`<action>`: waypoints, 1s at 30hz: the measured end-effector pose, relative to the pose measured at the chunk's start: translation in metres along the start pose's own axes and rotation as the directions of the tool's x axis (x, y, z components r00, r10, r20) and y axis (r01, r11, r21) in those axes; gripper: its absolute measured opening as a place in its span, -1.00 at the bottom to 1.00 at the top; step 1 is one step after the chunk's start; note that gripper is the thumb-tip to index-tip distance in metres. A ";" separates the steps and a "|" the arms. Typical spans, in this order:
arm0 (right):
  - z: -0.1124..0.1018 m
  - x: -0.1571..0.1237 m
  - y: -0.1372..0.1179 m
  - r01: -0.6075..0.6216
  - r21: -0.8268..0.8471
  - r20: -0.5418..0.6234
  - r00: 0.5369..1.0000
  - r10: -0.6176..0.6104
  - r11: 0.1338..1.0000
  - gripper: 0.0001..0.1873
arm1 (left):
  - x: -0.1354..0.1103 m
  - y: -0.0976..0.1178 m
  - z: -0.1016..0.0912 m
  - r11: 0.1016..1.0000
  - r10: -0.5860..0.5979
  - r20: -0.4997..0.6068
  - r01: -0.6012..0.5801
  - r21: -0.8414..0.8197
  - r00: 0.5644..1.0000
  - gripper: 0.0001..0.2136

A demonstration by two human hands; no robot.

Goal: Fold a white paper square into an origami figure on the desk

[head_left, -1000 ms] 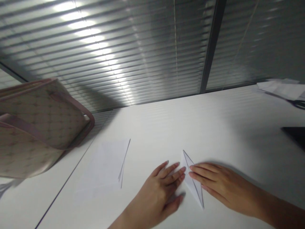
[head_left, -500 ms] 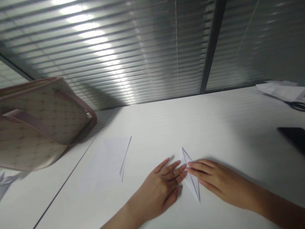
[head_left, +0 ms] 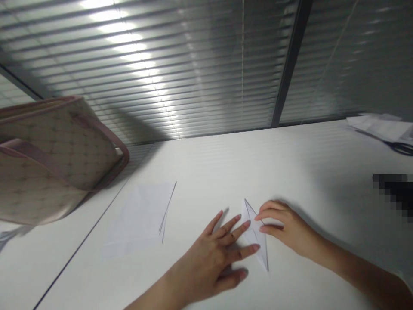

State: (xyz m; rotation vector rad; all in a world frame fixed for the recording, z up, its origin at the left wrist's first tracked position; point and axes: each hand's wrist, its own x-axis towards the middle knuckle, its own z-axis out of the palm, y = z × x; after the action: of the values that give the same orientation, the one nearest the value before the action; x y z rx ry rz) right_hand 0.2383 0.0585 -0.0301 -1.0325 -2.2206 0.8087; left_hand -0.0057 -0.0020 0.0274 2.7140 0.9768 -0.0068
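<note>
A small white folded paper (head_left: 258,241), shaped like a narrow pointed kite, lies on the white table (head_left: 290,163). My left hand (head_left: 222,249) rests flat on the paper's left part, fingers stretched out and spread across it. My right hand (head_left: 287,226) sits at the paper's right edge with its fingers curled, the fingertips pinching or pressing the edge near the upper tip.
A stack of white sheets (head_left: 142,217) lies to the left of my hands. A beige patterned bag with pink trim (head_left: 54,159) stands at the far left. Papers (head_left: 383,127) and a dark blurred object (head_left: 395,191) lie at the right. Slatted blinds fill the background.
My right hand's fingers have curled up from flat onto the paper's edge. My left hand has spread further across the paper. The view has shifted slightly.
</note>
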 end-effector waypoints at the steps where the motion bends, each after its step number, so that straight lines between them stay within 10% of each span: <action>1: -0.001 0.000 0.000 -0.015 -0.013 -0.002 1.000 0.015 1.000 -0.82 | -0.001 -0.001 0.001 1.000 -0.005 0.000 0.005 -0.004 1.000 -0.47; 18: 0.011 -0.010 -0.006 -0.129 0.068 -0.136 0.981 0.137 0.989 -0.80 | 0.008 0.025 0.005 0.986 -0.142 0.004 0.142 -0.093 0.990 -0.45; 23: 0.012 -0.014 -0.018 -0.243 0.424 -0.034 0.959 0.283 0.872 -0.71 | 0.009 0.024 0.004 0.944 -0.150 -0.054 0.127 -0.304 0.987 -0.48; 26: 0.011 -0.015 -0.025 -0.260 0.585 0.046 0.956 0.289 0.768 -0.66 | 0.012 0.027 0.006 0.797 -0.275 -0.136 0.147 -0.585 0.952 -0.60; 30: 0.013 -0.016 -0.027 -0.242 0.577 0.094 0.968 0.231 0.780 -0.71 | 0.021 0.030 0.016 0.354 -0.564 -0.119 0.109 -0.929 0.817 -0.82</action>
State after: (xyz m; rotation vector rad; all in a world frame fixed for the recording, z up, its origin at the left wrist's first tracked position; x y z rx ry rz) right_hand 0.2253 0.0273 -0.0234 -0.9875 -1.6762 1.5040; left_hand 0.0307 -0.0149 0.0170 1.4439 1.1827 0.8374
